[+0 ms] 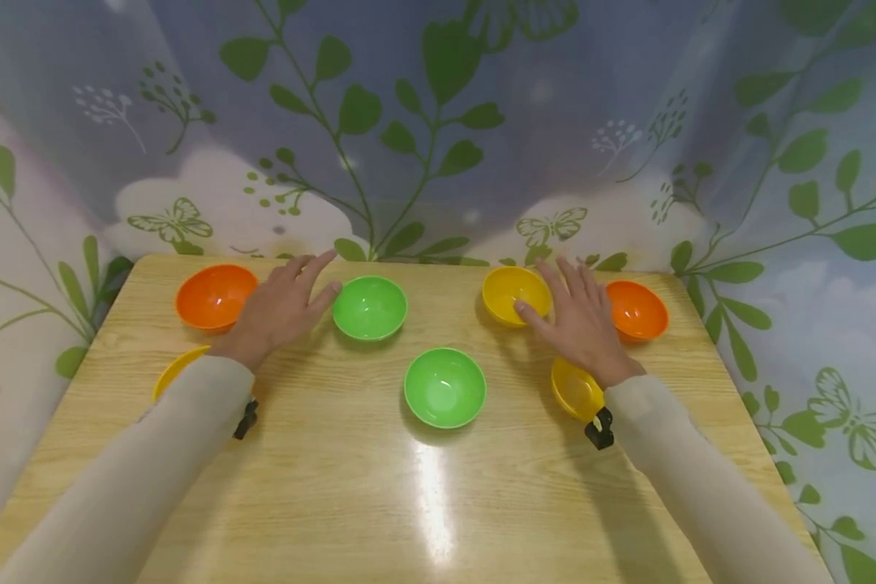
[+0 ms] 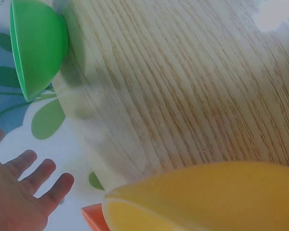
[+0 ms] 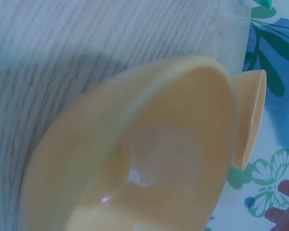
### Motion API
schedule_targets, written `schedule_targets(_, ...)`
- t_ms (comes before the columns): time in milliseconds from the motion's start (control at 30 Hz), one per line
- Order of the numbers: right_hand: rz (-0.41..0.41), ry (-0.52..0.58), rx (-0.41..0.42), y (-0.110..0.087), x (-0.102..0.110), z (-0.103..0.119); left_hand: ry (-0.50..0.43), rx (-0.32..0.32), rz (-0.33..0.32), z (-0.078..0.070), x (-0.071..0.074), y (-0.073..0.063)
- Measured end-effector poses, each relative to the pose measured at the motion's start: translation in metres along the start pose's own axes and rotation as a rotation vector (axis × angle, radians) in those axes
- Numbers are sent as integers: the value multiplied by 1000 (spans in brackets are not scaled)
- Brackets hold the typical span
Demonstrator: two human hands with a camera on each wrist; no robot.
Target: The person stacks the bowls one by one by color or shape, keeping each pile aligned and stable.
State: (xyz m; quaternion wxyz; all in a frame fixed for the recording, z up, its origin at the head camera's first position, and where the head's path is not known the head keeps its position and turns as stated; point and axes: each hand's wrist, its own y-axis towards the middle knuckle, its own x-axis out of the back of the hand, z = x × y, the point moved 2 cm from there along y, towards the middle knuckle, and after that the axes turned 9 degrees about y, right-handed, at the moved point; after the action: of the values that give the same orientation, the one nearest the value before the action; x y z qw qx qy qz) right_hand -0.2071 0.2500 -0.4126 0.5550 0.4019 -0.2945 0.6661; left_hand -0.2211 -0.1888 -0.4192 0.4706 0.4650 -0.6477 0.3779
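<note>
My left hand (image 1: 281, 304) is spread, fingers extended, between an orange bowl (image 1: 215, 296) and a green bowl (image 1: 370, 308); its thumb tip is right at the green rim. Under the left wrist a yellow bowl (image 1: 171, 373) is partly hidden by the sleeve. My right hand (image 1: 580, 320) has its fingers apart, its thumb overlapping a yellow bowl (image 1: 507, 292) at the back. To its right sits another orange bowl (image 1: 638, 312). Another yellow bowl (image 3: 154, 144) fills much of the right wrist view, below that wrist. Neither hand holds anything.
A second green bowl (image 1: 445, 389) stands near the middle of the wooden table (image 1: 336, 478). Behind the table's back edge hangs a curtain (image 1: 409, 186) printed with leaves and butterflies, which continues along both sides. Black wrist straps (image 1: 600, 430) show beneath the sleeves.
</note>
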Motion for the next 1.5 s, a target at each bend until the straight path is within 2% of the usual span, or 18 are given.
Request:
schedule_targets(533, -16, 7, 64, -8, -11, 14, -64, 29, 67, -5, -9, 1)
schedule_targets(700, -2, 1, 68, -12, -13, 21, -100, 32, 71, -5, -11, 2)
schedule_targets(1067, 21, 20, 70, -19, -20, 30, -271, 23, 83, -8, -17, 1)
schedule_targets(1300, 20, 35, 87, -23, -26, 35, -403, 52, 106, -10, -23, 3)
schedule_targets(1500, 29, 44, 88, -26, -30, 40, -468, 72, 127, -12, -27, 4)
